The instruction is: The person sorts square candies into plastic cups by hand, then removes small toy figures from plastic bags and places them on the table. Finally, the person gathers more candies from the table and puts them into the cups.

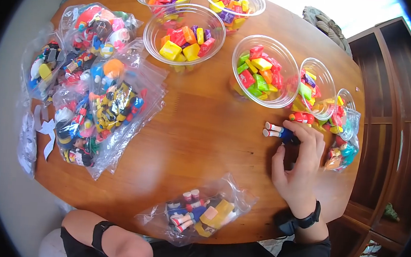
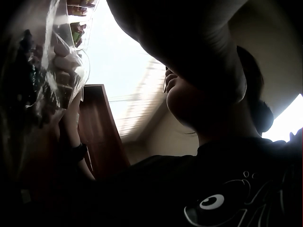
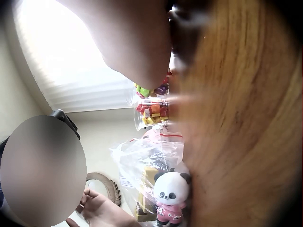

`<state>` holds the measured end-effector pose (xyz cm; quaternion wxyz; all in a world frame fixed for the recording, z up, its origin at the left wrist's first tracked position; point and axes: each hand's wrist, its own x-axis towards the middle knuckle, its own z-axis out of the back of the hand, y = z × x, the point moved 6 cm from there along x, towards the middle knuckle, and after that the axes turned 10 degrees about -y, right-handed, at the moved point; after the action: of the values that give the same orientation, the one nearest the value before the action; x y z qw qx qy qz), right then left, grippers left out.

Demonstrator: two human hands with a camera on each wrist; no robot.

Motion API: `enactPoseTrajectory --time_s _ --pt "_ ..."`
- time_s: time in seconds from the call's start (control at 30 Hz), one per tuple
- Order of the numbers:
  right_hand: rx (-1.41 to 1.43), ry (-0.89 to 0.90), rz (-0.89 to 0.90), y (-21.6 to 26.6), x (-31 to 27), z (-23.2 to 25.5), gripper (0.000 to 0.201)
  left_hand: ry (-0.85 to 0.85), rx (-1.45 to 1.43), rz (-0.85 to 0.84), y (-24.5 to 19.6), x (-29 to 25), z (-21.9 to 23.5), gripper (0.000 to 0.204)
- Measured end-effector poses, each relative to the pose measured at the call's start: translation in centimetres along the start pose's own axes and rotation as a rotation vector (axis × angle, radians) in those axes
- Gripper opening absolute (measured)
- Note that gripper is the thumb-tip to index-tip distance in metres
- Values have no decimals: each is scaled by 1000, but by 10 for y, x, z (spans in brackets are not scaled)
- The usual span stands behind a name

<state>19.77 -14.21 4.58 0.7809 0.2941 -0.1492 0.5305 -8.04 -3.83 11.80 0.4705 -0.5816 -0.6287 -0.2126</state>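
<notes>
On the right side of the table, my right hand (image 1: 300, 162) holds a small toy figure (image 1: 288, 136) with white legs, red-trimmed shoes and a blue lower body. Thumb and fingers curve around its body, and the hand hides its upper part. The figure lies with its feet to the left. My left hand (image 1: 130, 250) is up at the lower edge of the head view, near my body. In the right wrist view the left hand (image 3: 102, 213) shows loosely bent fingers with nothing in them. A zip bag of toy figures (image 1: 201, 212) lies near the front edge.
Clear cups of wrapped candies (image 1: 266, 71) stand along the back and right. Bags of figures (image 1: 102, 89) pile up at the left. Another bag (image 1: 342, 154) lies right of the right hand. A panda figure (image 3: 171, 194) overlaps a bag. A wooden cabinet (image 1: 385, 118) rises at the right.
</notes>
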Motion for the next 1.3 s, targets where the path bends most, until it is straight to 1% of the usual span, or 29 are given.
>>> enactPoseTrajectory --time_s 0.03,0.07,0.13,0.17,0.3,0.37,0.5,0.57,0.6,0.67,0.7,0.73,0.8,0.83,0.87,0.93,0.97,1.03,1.07,1.13,1.17,1.2,1.27,1.3 --pt "-1 4 -4 0 0 0 56 69 -67 -23 3 -2 3 29" --pt "-2 7 -9 0 0 0 56 72 -66 -21 2 -3 4 29" --pt "5 6 -15 -1 -1 0 56 124 -46 50 4 -6 2 30" --pt "4 7 -20 -1 -1 0 56 141 -29 23 4 -7 1 29" --pt "11 2 -11 -1 -1 1 56 120 27 -24 3 -5 -5 25" --pt "9 -3 7 -1 0 1 56 14 90 -84 2 -1 -2 18" --pt "2 -9 9 -1 -1 1 56 21 99 -49 6 0 -2 16" --pt "16 -1 -8 -2 -2 0 55 97 167 6 6 4 -4 18" --pt "10 0 -6 -2 -2 0 55 92 163 4 5 6 -1 18" --pt "-69 -27 11 0 -1 3 55 253 132 48 8 8 -2 20" --pt "-85 -23 -24 0 -2 3 50 310 157 46 11 9 -3 21" --pt "-92 -22 -19 0 -2 4 50 305 154 40 10 12 -2 21" --pt "-176 -6 -8 0 -2 4 44 521 285 193 21 11 -10 20" --pt "-175 -4 -28 -1 -2 4 40 599 366 198 26 4 -14 19" --pt "-167 -4 -24 -1 -3 3 40 675 452 206 33 -7 -17 23" --pt "-165 -5 -29 -2 -5 3 39 802 803 258 43 -25 -15 33" --pt "-156 -6 -28 -2 -5 3 39 806 811 261 49 -29 -15 33" --pt "-145 -32 26 4 -5 6 37 819 1084 395 72 -30 0 46" --pt "-137 -37 23 4 -5 7 37 827 1090 394 74 -27 3 46" --pt "-30 -58 60 5 -4 10 39 758 999 640 84 -27 13 58" --pt "-10 -56 81 6 -4 12 46 763 965 653 85 -28 15 61" --pt "-10 -60 77 4 -5 13 46 768 964 652 87 -26 15 61" --pt "377 -57 129 4 -9 10 52 640 948 718 89 -17 21 61" --pt "615 -50 111 1 -14 4 56 640 959 721 91 -15 26 61"
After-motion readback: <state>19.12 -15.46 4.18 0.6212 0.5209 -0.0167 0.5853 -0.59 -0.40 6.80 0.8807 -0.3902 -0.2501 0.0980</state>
